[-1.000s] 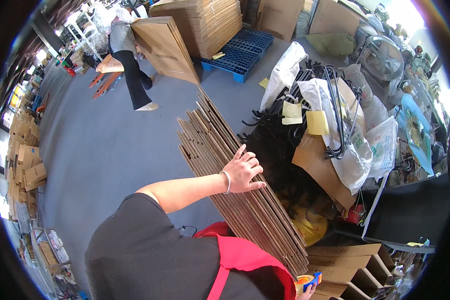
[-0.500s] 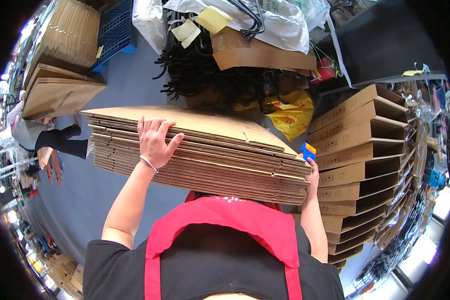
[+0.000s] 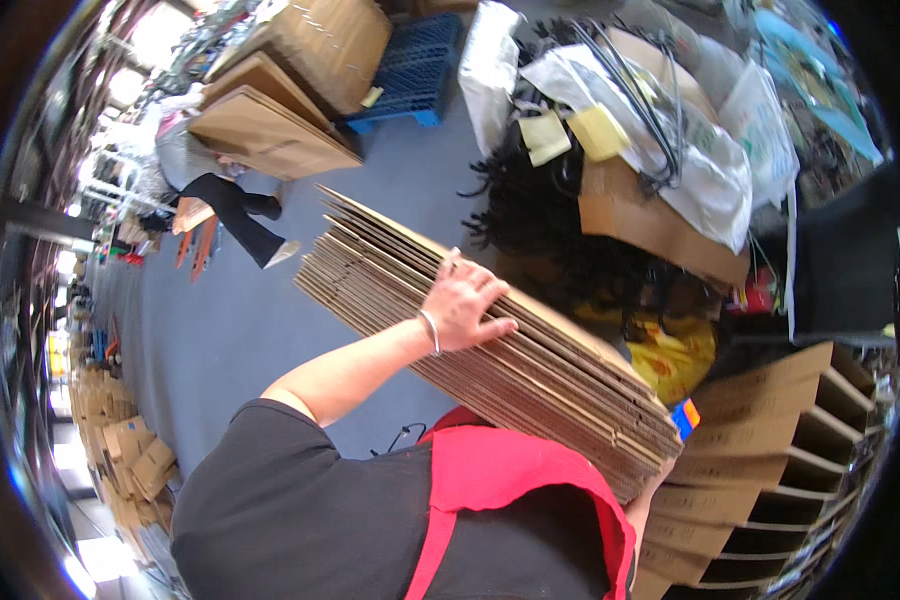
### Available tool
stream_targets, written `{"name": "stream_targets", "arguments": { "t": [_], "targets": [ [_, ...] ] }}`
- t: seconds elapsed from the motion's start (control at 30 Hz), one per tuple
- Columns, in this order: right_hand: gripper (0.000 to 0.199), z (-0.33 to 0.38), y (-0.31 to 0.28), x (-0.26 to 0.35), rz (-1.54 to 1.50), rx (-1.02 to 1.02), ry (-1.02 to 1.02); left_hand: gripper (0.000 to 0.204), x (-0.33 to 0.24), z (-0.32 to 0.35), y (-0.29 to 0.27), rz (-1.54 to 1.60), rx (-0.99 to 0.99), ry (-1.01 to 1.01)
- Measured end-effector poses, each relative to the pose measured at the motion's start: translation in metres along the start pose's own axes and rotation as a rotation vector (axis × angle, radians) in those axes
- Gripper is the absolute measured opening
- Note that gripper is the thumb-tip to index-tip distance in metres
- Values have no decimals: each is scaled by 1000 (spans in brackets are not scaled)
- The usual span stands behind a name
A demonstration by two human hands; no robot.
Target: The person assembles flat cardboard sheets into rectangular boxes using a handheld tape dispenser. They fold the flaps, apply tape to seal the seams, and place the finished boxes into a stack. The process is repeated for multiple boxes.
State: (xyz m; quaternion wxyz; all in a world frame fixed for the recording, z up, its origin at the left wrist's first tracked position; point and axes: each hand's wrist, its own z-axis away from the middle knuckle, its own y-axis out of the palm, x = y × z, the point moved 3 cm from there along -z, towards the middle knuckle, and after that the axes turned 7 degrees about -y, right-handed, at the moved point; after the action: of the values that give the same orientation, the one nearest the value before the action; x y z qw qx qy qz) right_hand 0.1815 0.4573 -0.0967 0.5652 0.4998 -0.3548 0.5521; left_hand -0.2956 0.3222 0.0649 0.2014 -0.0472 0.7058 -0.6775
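Observation:
A thick stack of flattened cardboard boxes [image 3: 530, 370] is held up in front of my body, slanting from upper left to lower right. My left hand [image 3: 465, 305] presses on its upper long edge, fingers over the top sheet and thumb along the side, gripping it. At the lower right end, my right hand [image 3: 660, 475] supports the stack from beneath; its fingers are mostly hidden. A small blue and orange object [image 3: 686, 418] shows at that end, near the right hand; whether the hand holds it is hidden.
Open cardboard boxes [image 3: 740, 450] stand in a row at right. Black strands [image 3: 530, 200], white sacks [image 3: 670, 170] and a yellow bag [image 3: 675, 355] lie ahead. A blue pallet [image 3: 410, 75] and cardboard sheets [image 3: 270, 130] are farther off. Another person [image 3: 230, 200] bends at the left.
My view and body have turned left, so the surroundings shift rightward. The stack has tilted, its right end now lower. Both hands stay on it; the right is now more hidden.

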Motion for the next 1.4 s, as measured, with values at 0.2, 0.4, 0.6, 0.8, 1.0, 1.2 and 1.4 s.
{"name": "stream_targets", "arguments": {
  "t": [0.2, 0.4, 0.6, 0.8, 1.0, 1.2, 1.4],
  "targets": [
    [38, -16, -33, -28, 257, -33, 20, 66, -21, -3, 2, 86, -62, -1],
    [40, -79, -72, -39, 408, 39, 48, 73, -26, -53, 6, -28, -138, -165],
    [44, -183, -66, -38, 238, 179, 63, 81, -33, -85, 5, -30, -40, -301],
    [38, -208, -9, 48, 433, 123, 49, 82, -22, -150, 8, 13, -16, -279],
    [38, -179, -7, 75, 313, -82, 8, 79, -12, -227, 15, 41, 49, -273],
    [46, -81, -25, 50, 481, -248, -53, 87, -11, -239, 8, 90, 184, -163],
    [47, 12, -17, -20, 119, -529, 206, 88, 18, -138, 8, 201, -132, 241]
  ]
}}
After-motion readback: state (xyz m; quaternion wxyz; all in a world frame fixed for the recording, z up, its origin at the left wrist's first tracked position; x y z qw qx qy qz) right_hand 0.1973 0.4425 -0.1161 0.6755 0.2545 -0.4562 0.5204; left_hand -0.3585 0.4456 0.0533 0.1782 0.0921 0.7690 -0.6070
